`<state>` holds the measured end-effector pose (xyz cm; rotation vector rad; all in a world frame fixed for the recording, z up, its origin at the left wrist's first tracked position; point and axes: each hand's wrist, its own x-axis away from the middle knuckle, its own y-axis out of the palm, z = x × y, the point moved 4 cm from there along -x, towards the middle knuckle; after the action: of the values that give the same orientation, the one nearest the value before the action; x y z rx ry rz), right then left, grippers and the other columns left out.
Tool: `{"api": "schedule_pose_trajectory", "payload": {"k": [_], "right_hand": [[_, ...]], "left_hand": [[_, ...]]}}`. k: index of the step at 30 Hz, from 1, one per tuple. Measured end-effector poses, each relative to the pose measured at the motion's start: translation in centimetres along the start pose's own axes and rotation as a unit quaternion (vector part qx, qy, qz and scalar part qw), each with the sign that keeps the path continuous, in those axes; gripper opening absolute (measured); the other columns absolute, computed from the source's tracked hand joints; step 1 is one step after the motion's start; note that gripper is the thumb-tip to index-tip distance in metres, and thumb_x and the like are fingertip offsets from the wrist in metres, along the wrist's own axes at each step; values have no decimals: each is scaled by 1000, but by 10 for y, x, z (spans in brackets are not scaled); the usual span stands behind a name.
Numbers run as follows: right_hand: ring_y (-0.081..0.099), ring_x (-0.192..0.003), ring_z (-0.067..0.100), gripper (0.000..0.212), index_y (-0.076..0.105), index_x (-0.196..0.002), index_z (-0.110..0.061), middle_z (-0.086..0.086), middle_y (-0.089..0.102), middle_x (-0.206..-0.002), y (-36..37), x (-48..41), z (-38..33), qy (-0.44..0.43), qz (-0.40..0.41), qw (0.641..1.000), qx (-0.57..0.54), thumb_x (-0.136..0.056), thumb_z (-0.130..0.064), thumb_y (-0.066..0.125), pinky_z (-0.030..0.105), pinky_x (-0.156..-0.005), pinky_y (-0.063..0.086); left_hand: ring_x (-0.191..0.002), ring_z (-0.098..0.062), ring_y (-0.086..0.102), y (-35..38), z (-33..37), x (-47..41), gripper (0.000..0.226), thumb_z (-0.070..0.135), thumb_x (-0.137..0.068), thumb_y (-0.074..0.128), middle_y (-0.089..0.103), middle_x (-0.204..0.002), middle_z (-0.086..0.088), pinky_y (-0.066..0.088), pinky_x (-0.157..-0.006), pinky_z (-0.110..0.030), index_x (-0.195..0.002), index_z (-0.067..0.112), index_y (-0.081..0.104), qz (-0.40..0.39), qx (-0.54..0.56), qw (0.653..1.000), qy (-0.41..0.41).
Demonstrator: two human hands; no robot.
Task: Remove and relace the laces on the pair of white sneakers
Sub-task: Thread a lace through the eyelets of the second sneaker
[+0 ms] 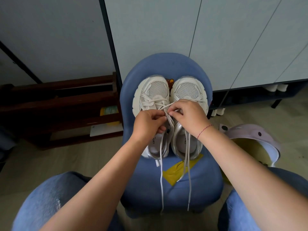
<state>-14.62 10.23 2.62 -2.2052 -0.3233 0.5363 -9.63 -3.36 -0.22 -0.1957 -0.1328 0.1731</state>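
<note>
Two white mesh sneakers stand side by side, toes away from me, on a small blue chair. My left hand pinches the lace over the tongue of the left sneaker. My right hand pinches the same lace just beside it, covering the middle of the right sneaker. Long white lace ends hang from both shoes down over the seat's front edge. The eyelets under my hands are hidden.
A dark wooden rack stands at the left against the grey wall. Grey cabinet doors rise behind the chair. A lilac and yellow plastic seat sits at the right. My denim-clad knees flank the chair on a wood floor.
</note>
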Motion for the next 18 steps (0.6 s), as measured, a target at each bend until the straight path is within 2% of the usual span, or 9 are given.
{"api": "schedule_pose_trajectory", "payload": {"k": [3,5,7,9,12,16,18], "right_hand": [[47,-81,4,12,72,-95,-14,0,59,-106,-2,3,-2,-8,-9,1000,-7,-86,-20,68,25,-79,43],[43,-79,-2,27,67,-99,-16,-3,49,-112,-1,9,-4,-15,-9,1000,-3,-77,-29,76,21,-80,40],[48,-84,6,40,64,-96,-16,-3,45,-110,1,15,-4,-17,-2,999,38,-67,-36,83,26,-82,44],[53,-89,20,36,65,-86,-15,-2,47,-103,3,19,-3,-18,15,996,84,-65,-37,84,36,-83,46],[55,-88,26,23,70,-76,-14,2,53,-92,3,21,-2,-33,49,993,101,-66,-30,84,43,-80,45],[56,-85,28,18,71,-70,-15,5,55,-84,5,26,-1,-45,90,988,116,-63,-24,86,38,-75,35],[56,-85,27,17,71,-72,-16,4,55,-85,4,27,-2,-38,89,988,117,-67,-27,83,35,-77,28]], "left_hand": [[-43,-4,56,0,1,0,10,5,-94,64,62,-55,3,49,-48,-17,-89,10,70,11,-19,1000,3],[-41,-2,55,1,2,1,19,4,-95,62,61,-54,3,46,-45,-16,-80,14,67,20,-19,1000,0],[-40,-3,54,1,1,1,21,4,-96,61,62,-55,1,45,-44,-16,-79,14,68,22,-25,999,2],[-41,-4,55,0,2,1,19,4,-96,61,62,-54,0,46,-46,-17,-81,12,69,10,-34,999,4],[-43,-7,57,-6,5,1,20,8,-95,64,62,-50,1,51,-50,-22,-77,14,69,-2,-53,999,-13],[-48,-15,60,-22,8,6,10,0,-90,66,65,-57,-7,54,-53,-25,-81,3,71,-30,-75,995,-55],[-48,-12,62,-31,9,15,9,-4,-87,66,67,-61,-7,52,-50,-21,-83,1,72,-128,-136,979,-77]]}}
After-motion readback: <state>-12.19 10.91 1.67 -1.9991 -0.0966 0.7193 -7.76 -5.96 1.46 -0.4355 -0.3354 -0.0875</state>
